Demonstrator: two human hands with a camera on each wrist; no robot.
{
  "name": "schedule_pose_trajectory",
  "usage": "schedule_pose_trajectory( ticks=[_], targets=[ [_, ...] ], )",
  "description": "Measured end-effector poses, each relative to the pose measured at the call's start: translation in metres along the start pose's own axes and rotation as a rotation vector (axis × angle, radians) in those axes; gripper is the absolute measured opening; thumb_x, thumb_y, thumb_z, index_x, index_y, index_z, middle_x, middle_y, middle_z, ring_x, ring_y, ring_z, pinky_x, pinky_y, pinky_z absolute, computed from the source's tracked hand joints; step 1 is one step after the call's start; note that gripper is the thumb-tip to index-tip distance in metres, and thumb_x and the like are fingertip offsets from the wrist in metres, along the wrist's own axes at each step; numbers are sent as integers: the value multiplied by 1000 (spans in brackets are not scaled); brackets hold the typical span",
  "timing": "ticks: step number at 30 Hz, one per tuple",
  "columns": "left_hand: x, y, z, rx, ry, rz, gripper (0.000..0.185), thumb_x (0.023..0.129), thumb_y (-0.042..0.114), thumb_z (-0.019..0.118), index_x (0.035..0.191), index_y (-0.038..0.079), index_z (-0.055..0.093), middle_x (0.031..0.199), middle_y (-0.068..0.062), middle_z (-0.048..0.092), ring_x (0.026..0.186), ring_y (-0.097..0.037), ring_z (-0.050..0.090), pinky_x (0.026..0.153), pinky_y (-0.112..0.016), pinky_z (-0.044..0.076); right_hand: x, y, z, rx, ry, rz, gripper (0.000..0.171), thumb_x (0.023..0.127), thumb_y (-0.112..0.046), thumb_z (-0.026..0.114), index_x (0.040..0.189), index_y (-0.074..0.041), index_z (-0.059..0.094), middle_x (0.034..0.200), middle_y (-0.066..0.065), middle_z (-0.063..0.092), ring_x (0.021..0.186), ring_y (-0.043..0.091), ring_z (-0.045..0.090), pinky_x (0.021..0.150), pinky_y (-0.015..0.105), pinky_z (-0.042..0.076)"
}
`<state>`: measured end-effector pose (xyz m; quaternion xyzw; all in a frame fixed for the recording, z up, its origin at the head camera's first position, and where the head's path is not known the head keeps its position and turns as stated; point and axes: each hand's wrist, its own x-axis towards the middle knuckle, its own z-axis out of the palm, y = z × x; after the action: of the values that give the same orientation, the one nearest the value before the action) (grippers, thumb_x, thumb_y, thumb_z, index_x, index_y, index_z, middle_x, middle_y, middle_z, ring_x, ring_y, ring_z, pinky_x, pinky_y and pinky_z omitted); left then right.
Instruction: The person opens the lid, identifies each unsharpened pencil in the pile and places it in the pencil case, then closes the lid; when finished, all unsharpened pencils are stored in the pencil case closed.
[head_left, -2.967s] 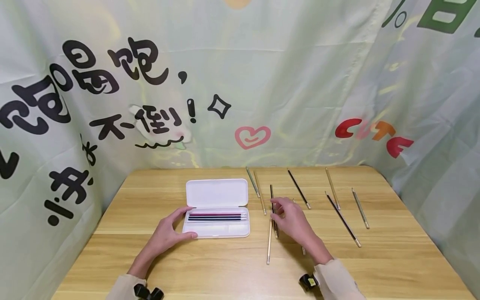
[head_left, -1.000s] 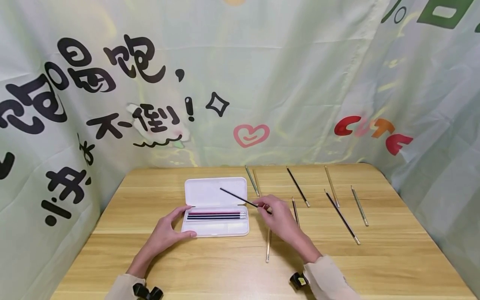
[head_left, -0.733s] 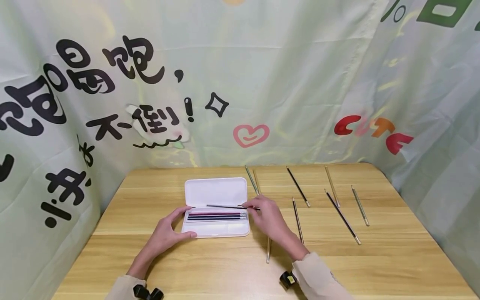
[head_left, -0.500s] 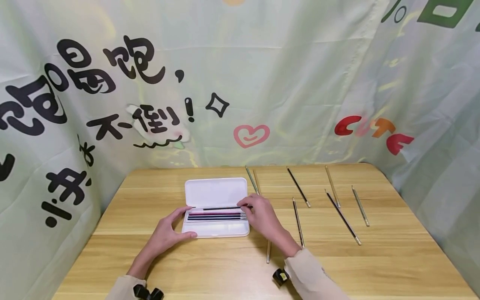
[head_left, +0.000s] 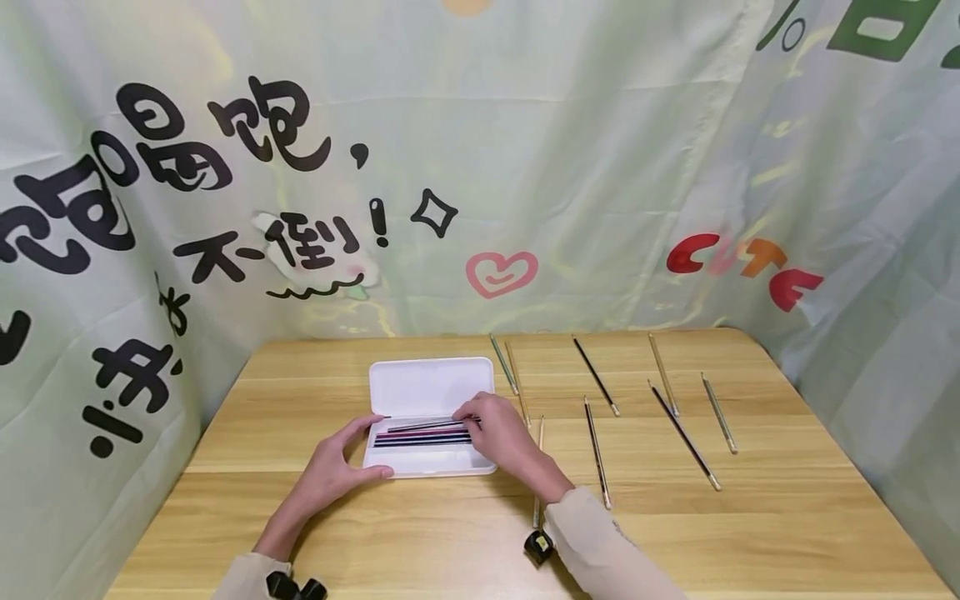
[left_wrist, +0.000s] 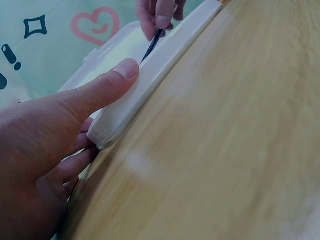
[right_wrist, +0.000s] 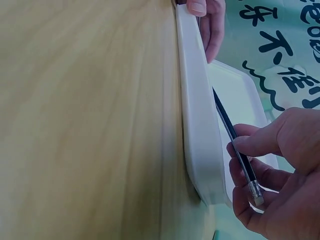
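An opened white pencil case (head_left: 431, 467) stands on the table, its lid (head_left: 427, 387) tilted back. Several dark and purplish pencils (head_left: 420, 442) lie side by side inside. My left hand (head_left: 335, 460) grips the case's left end, thumb at the front, fingers behind. Over the right part of the case, my right hand (head_left: 501, 433) pinches a dark pencil (right_wrist: 229, 123) near its eraser end. The pencil slants down into the case, behind the ones lying there. In the right wrist view its metal band and white eraser (right_wrist: 258, 200) show; the tip is hidden there by the case wall.
Loose pencils lie right of the case: a green one (head_left: 504, 365), tan ones (head_left: 663, 375), black ones (head_left: 596, 375), a striped one (head_left: 597, 454), a grey-green one (head_left: 720, 414). A pale one (head_left: 537, 500) is partly covered by the right arm. A printed curtain (head_left: 600, 167) surrounds the wooden table (head_left: 420, 542).
My right hand has picked up the dark pencil from the table, turned it crosswise, and carried it left and down into the case. My left hand has kept its hold on the case.
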<state>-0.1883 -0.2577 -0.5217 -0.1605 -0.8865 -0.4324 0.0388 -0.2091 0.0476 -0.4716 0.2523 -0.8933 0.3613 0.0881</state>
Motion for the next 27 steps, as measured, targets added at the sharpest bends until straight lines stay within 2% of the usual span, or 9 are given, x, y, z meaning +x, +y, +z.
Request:
schedule_pose_trajectory(
  ticks=[11,18,23,27],
  targets=[
    [-1,0,0,-2,6,3,83,68,45,96,140,25,59,144,-8,60,136,-32,50,113,-61,34,8,-4,11,-68,11,-7,15,87,5,74,92,-7,81,91,4,75,91,24,67,87,42,55],
    [-1,-1,0,3,5,3,84,69,45,95,142,24,58,146,-11,58,138,-35,48,113,-63,33,11,-6,18,-102,30,9,15,86,4,75,90,-9,81,89,1,75,88,21,65,85,41,53],
    [0,-2,1,18,14,16,83,70,44,95,141,24,59,145,-11,59,137,-37,49,112,-63,35,11,-6,18,-96,36,14,14,85,4,77,91,-9,81,88,1,74,86,20,64,85,41,52],
    [1,-4,2,22,16,20,83,69,44,95,141,23,59,144,-11,60,136,-37,50,112,-63,36,8,-6,13,-46,25,21,16,87,5,75,94,-7,80,92,2,75,89,21,65,85,39,54]
  ],
)
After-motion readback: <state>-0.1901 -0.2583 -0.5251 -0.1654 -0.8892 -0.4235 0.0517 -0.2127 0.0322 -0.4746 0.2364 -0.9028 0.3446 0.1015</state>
